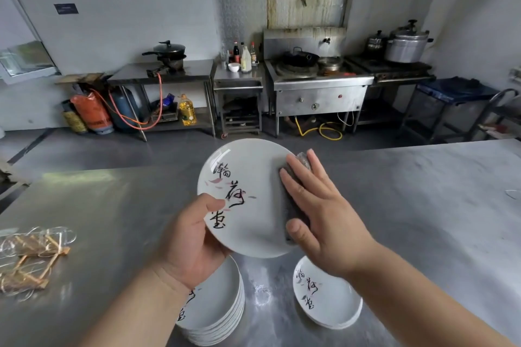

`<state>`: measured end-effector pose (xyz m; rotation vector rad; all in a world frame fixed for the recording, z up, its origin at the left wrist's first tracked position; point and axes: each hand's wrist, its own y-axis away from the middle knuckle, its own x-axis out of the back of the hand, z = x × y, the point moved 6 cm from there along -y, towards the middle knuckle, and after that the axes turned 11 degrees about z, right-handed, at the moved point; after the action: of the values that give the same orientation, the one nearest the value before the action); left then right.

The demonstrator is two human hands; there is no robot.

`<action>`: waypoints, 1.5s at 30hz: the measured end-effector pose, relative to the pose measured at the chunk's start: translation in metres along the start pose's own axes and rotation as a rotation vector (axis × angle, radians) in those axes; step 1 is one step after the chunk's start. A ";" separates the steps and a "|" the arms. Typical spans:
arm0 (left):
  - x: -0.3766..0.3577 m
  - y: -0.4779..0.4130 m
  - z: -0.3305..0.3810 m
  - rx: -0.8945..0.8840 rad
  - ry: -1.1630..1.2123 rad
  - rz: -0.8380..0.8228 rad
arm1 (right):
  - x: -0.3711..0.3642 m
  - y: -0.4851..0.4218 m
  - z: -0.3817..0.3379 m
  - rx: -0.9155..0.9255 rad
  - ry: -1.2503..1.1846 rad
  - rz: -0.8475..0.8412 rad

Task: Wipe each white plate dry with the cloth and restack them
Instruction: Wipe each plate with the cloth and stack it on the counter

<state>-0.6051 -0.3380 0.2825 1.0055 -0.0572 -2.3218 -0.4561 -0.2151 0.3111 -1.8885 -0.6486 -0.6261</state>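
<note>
Fingers (317, 177) of the right hand (327, 222) lie straight and together, pressing one dark cloth (293, 214) flat against the right side of one white plate (253, 231). The left hand (191, 236) clamps the plate's lower-left rim, thumb on the face. Below it, by the near edge of the tabletop (423, 205), stand two piles: a tall stack (220, 315) and a low stack (329, 298), too blurred to count the plates in either.

Inscribed white plate (253, 169) tilted, dark cloth (292, 213) atop.
</note>
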 end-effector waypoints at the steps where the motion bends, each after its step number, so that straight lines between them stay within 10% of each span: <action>1: 0.001 -0.002 -0.003 -0.017 0.012 0.027 | -0.007 0.009 -0.007 -0.023 0.034 0.008; 11: 0.005 -0.009 -0.019 -0.070 0.148 0.077 | -0.021 0.007 0.001 -0.118 0.216 -0.165; 24: -0.016 -0.011 -0.015 -0.038 0.044 0.004 | -0.023 0.021 0.001 -0.167 -0.081 0.129; 45: -0.003 -0.019 -0.035 -0.049 0.096 0.100 | -0.024 0.022 0.012 -0.380 -0.089 0.094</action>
<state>-0.5895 -0.3139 0.2543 1.0638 -0.0113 -2.1717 -0.4568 -0.2156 0.2771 -2.2964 -0.5185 -0.6406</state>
